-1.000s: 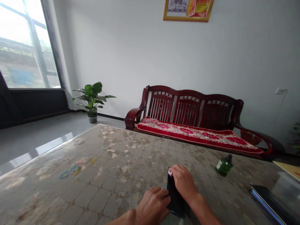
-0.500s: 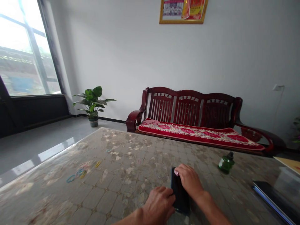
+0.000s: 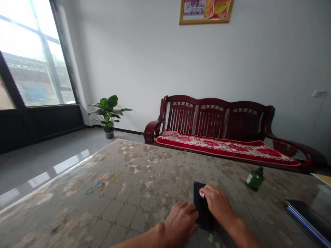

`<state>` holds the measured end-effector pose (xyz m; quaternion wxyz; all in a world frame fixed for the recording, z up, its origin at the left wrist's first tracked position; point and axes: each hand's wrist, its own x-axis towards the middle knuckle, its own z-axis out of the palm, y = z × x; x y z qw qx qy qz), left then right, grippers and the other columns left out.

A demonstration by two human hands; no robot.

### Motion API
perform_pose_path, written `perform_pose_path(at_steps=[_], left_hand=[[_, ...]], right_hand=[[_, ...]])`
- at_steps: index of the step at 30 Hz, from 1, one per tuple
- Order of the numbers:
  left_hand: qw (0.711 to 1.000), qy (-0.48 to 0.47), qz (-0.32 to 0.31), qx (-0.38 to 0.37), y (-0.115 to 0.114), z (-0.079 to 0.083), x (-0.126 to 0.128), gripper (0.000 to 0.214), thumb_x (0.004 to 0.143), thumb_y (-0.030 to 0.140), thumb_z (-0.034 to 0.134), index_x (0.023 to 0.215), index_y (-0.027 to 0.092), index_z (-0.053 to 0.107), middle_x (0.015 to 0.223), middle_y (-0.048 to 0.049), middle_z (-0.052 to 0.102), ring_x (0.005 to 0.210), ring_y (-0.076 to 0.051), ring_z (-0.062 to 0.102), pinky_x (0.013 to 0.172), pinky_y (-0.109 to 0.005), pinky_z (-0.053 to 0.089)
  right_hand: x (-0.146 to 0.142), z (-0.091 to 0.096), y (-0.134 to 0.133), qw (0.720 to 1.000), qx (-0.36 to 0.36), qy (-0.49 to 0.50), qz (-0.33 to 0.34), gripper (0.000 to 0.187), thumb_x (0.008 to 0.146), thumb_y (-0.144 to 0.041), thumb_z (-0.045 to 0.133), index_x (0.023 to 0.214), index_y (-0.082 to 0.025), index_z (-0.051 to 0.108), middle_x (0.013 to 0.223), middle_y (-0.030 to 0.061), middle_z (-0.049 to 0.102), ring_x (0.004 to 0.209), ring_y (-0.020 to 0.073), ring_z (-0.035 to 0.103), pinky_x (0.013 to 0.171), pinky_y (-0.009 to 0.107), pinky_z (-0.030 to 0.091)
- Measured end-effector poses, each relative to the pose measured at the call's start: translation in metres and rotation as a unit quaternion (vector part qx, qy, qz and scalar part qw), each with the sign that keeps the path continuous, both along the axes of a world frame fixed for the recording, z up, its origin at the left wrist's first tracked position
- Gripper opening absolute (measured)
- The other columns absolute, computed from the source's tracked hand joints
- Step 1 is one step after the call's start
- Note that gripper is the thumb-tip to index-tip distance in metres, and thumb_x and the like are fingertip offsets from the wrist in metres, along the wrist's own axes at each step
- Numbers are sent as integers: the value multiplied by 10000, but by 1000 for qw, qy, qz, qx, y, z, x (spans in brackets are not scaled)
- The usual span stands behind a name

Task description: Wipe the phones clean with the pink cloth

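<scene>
A flat dark rectangular object [image 3: 201,199], like a phone or small black pad, lies on the patterned table [image 3: 134,206] near the front edge. My left hand [image 3: 181,223] rests at its left side with the fingers curled against its edge. My right hand [image 3: 218,203] lies over its right side, fingers bent with the tips on its top face. Both hands touch it while it sits on the table. The object's near end is hidden under my hands.
A small green bottle [image 3: 254,179] stands to the right. Several coloured rubber bands [image 3: 99,184] lie scattered at the left. A dark flat device [image 3: 307,220] sits at the right edge. Behind the table stand a wooden bench with a red cushion [image 3: 227,146] and a potted plant [image 3: 108,113].
The view has shifted slightly to the left and up. My hands stay on the dark object; the right fingers have slid a little down its face, uncovering more of its far end.
</scene>
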<state>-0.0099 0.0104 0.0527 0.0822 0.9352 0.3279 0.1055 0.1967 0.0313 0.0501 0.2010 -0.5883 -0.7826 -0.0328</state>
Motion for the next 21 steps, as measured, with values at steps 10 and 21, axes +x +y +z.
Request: perform_pose_path(at_steps=[10, 21], left_hand=[[1000, -5, -7, 5, 1, -4, -1, 148, 901, 330, 638, 975, 204, 616, 1021, -40, 668, 927, -221, 642, 853, -326, 515], [999, -14, -25, 38, 8, -24, 1, 139, 897, 326, 628, 936, 202, 579, 1000, -26, 664, 891, -204, 637, 828, -301, 514]], right_hand=[[3, -2, 2, 1000, -15, 6, 6, 330, 888, -99, 395, 868, -239, 694, 861, 22, 666, 830, 163, 613, 760, 260, 413], [15, -4, 25, 999, 36, -8, -12, 347, 896, -110, 390, 921, -239, 712, 910, 37, 690, 855, 183, 640, 777, 282, 443]])
